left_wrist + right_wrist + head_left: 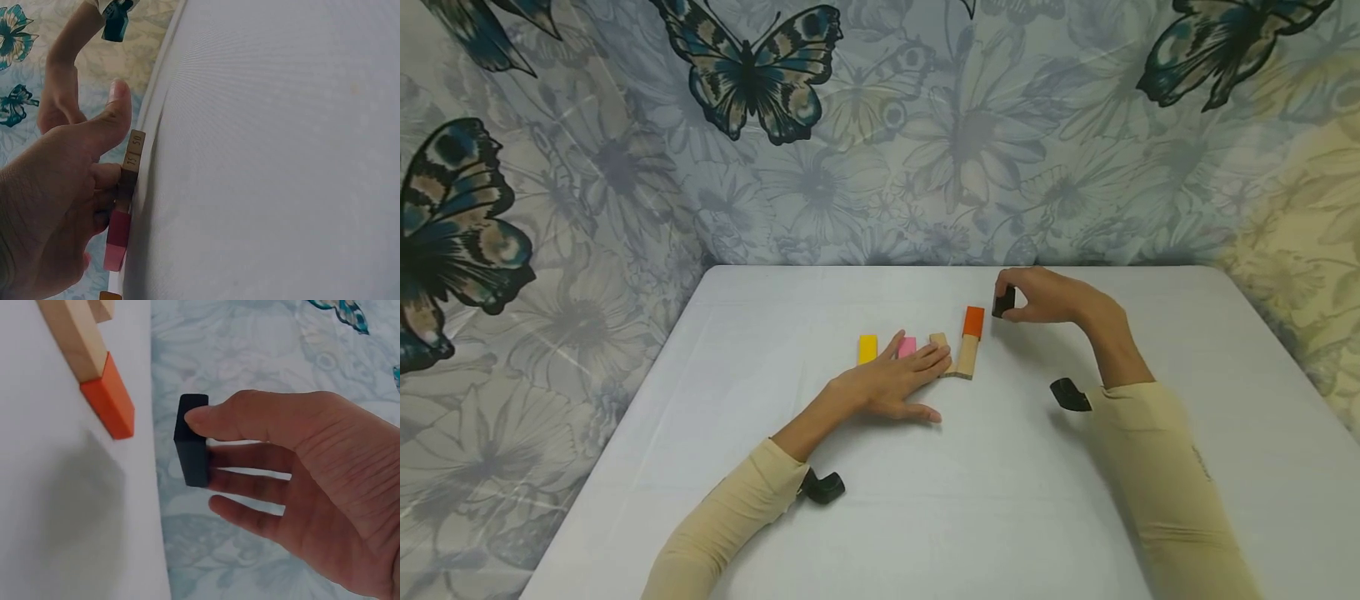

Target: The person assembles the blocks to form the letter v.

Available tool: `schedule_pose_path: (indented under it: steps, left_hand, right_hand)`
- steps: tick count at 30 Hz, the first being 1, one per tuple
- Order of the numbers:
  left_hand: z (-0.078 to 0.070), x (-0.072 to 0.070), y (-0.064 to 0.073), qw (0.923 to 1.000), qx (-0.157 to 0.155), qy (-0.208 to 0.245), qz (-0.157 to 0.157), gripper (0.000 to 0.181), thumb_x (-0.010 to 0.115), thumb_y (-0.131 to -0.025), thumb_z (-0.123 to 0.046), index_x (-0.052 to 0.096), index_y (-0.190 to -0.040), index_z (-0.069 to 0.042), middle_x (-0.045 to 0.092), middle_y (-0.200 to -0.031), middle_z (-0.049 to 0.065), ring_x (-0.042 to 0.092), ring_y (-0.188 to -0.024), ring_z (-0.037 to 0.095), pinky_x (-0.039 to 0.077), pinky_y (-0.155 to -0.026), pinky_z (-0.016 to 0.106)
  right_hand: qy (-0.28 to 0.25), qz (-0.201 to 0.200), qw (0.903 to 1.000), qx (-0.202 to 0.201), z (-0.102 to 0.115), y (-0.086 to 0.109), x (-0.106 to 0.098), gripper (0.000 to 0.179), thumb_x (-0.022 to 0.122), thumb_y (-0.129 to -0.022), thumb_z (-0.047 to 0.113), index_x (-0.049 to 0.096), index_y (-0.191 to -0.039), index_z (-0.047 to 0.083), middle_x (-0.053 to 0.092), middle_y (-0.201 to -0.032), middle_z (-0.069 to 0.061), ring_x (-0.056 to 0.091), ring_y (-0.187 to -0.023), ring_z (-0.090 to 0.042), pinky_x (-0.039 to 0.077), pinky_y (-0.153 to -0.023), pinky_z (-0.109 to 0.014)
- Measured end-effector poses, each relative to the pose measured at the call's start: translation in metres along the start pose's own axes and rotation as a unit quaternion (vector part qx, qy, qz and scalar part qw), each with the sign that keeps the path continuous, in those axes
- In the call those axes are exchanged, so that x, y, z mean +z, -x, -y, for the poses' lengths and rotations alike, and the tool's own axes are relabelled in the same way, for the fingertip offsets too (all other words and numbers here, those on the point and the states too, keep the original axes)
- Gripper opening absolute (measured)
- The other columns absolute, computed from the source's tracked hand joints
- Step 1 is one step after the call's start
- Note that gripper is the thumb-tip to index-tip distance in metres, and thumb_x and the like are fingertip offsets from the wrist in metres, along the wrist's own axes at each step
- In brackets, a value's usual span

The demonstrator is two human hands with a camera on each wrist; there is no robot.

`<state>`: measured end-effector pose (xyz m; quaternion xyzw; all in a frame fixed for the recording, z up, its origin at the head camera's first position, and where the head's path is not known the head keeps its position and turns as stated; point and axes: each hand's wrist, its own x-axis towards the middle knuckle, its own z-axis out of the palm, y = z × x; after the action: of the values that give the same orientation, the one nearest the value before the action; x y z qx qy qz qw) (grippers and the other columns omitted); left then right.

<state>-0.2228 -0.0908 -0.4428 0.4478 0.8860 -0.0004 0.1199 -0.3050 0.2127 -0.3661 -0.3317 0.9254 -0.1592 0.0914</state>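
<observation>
My right hand pinches a small black block between thumb and fingers, held above the table just right of an orange block. That orange block adjoins the far end of a plain wooden block. My left hand lies with spread, fairly straight fingers over a row of blocks; its fingertips reach another wooden block. A pink block shows beyond the fingers, partly covered by them, and a yellow block stands out beyond the wrist. In the left wrist view, numbered wooden ends sit near the fingers.
The white table extends under both arms, with its far edge against a butterfly-and-flower patterned backdrop. A black wrist-worn piece juts out beside the left sleeve, another beside the right sleeve.
</observation>
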Motion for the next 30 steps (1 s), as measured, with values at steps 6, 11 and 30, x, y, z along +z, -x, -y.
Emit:
schedule_pose_path:
  steps: [6, 11, 30]
  left_hand:
    - [0.001, -0.001, 0.000, 1.0000, 0.000, 0.000, -0.002, 0.095, 0.045, -0.101, -0.072, 0.010, -0.169, -0.018, 0.004, -0.179, 0.000, 0.008, -0.167, 0.016, -0.005, -0.132, 0.064]
    - [0.001, -0.001, -0.001, 1.0000, -0.005, 0.000, 0.001, 0.095, 0.045, -0.100, -0.073, 0.010, -0.170, -0.018, 0.002, -0.179, -0.002, 0.006, -0.167, 0.015, -0.006, -0.132, 0.062]
    - [0.002, 0.000, 0.001, 1.0000, -0.005, -0.007, 0.003, 0.096, 0.047, -0.100, -0.073, 0.008, -0.170, -0.019, 0.002, -0.179, -0.003, 0.006, -0.167, 0.014, -0.005, -0.132, 0.063]
  right_hand:
    - [0.012, -0.009, 0.9998, 0.011, -0.004, -0.029, 0.004, 0.025, 0.075, -0.092, 0.009, 0.066, -0.113, -0.002, 0.071, -0.111, -0.016, 0.065, -0.096, -0.032, 0.055, -0.088, -0.051]
    - [0.037, -0.004, 0.9991, 0.019, -0.010, -0.049, 0.010, 0.025, 0.076, -0.092, 0.010, 0.066, -0.111, -0.002, 0.072, -0.107, -0.016, 0.066, -0.095, -0.032, 0.056, -0.088, -0.050]
    - [0.045, 0.061, 0.9959, 0.049, -0.024, -0.074, 0.023, 0.030, 0.060, -0.100, -0.002, 0.066, -0.129, -0.004, 0.066, -0.131, -0.027, 0.062, -0.120, -0.041, 0.050, -0.107, -0.058]
